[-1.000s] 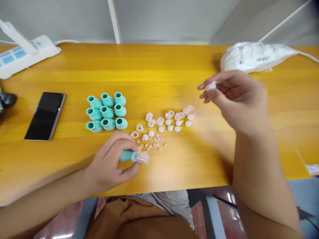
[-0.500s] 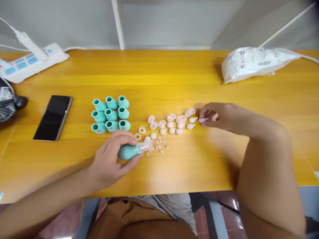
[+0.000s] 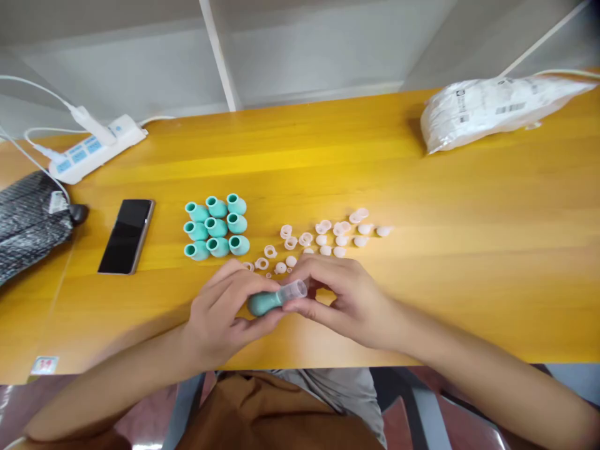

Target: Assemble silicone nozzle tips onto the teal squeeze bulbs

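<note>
Since the earlier frame, the right hand [image 3: 349, 303] has left a white bulb piece [image 3: 383, 231] lying right of centre and come to the lower middle of the frame, its bent fingertips by the clear tube [image 3: 295, 290], though whether they pinch it I cannot tell. There the left hand [image 3: 222, 315] grips the teal bulb [image 3: 263, 304] fitted with that tube, below nine teal bottles [image 3: 217, 229] left of centre.

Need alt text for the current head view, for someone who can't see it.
Left hand holds a teal bulb with a clear tube, right hand beside the tube. Beyond, nine teal bulbs and small pale parts sit on a table.
</note>
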The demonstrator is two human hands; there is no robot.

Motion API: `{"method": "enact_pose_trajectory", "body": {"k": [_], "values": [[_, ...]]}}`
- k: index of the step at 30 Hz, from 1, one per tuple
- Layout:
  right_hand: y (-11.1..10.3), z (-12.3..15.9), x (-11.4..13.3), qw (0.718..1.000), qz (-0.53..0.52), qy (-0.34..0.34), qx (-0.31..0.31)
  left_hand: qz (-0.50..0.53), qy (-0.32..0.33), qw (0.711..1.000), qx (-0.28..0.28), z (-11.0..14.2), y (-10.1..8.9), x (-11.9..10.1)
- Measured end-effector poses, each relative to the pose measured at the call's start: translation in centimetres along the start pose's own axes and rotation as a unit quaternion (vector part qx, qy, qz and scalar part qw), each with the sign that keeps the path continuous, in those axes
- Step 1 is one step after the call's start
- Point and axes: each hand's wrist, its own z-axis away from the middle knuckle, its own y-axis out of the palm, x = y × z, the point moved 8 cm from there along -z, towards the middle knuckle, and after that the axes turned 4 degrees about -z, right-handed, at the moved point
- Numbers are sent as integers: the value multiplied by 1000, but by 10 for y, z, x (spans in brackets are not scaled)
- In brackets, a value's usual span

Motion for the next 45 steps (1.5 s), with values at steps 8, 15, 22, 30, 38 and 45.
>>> {"method": "enact_pose_trajectory", "body": {"k": [8, 15, 22, 30, 38, 45], "values": [[6, 9, -33, 964, -234, 106, -69, -62, 31, 997, -17, -11, 3, -12], [-8, 6, -28, 947, -297, 44, -117, 19, -78, 992, 100, -35, 13, -8], [-11, -1, -29, 873, -473, 42, -109, 159, -135, 968, 137, -66, 18, -3], [-56, -7, -21, 869, -449, -25, -206, 207, -142, 957, 148, -67, 22, -6], [-184, 1, -40, 929, -33, -10, -369, -159, -23, 986, 45, -98, -16, 30], [-194, 5, -65, 920, 358, 67, -148, -285, 18, 942, 174, -113, 26, 73]]}}
